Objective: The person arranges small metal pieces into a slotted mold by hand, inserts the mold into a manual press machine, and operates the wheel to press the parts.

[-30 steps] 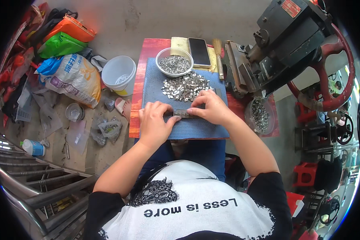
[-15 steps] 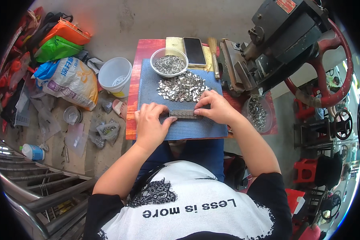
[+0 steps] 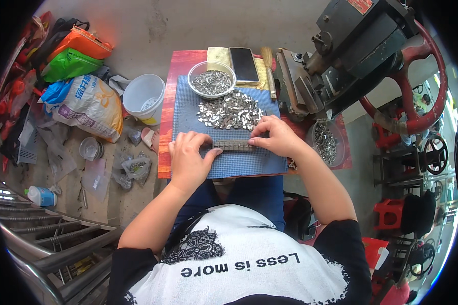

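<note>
Bowl: clear round plastic bowl (image 3: 211,80) holds small silver metal pieces.
Pile: loose silver metal pieces (image 3: 230,110) on blue woven mat (image 3: 249,162) (worktop).
Strip: narrow grey metal strip (image 3: 233,145) on mat, left hand (image 3: 187,160) and right hand (image 3: 276,136) each with grip pinched on one end.
Right: dark iron press (image 3: 351,56).

Red worktop (image 3: 169,127) under a blue gridded mat (image 3: 249,162). Silvery metal pieces (image 3: 230,111) heaped on it, more in a clear bowl (image 3: 211,80). White bucket (image 3: 143,96), black phone (image 3: 244,64), dark press with red handwheel (image 3: 422,86).
</note>
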Demonstrator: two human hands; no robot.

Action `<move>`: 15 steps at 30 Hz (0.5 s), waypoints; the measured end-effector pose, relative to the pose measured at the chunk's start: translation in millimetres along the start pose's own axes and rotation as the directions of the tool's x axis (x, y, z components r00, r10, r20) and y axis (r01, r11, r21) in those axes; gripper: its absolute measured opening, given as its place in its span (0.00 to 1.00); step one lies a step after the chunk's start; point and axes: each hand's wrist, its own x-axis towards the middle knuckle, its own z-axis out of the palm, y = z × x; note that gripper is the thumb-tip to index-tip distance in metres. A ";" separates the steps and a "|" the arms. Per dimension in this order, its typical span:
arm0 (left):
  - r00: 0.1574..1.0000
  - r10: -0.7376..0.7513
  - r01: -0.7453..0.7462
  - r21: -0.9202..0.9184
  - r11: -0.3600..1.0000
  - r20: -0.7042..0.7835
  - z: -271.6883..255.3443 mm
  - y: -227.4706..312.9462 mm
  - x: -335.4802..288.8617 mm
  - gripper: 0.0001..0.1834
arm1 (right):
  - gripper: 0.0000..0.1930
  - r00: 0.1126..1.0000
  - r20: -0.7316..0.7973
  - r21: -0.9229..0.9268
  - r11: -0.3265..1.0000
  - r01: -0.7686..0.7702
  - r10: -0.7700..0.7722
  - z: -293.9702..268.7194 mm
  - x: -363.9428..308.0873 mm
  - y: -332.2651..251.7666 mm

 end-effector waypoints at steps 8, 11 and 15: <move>1.000 0.000 0.000 0.003 1.000 0.004 0.8 -1.1 -0.5 0.12 | 0.10 0.999 -0.029 0.002 0.999 -0.039 0.039 6.8 -0.1 -3.5; 1.000 -0.005 0.005 0.006 1.000 0.007 0.7 -1.7 -0.4 0.12 | 0.10 0.997 -0.063 -0.011 0.999 -0.038 0.037 10.1 -2.1 -4.1; 1.000 -0.008 0.008 -0.001 1.000 0.013 -0.9 -0.2 -0.3 0.13 | 0.09 0.997 -0.058 0.051 0.997 -0.051 0.054 7.7 -7.4 3.4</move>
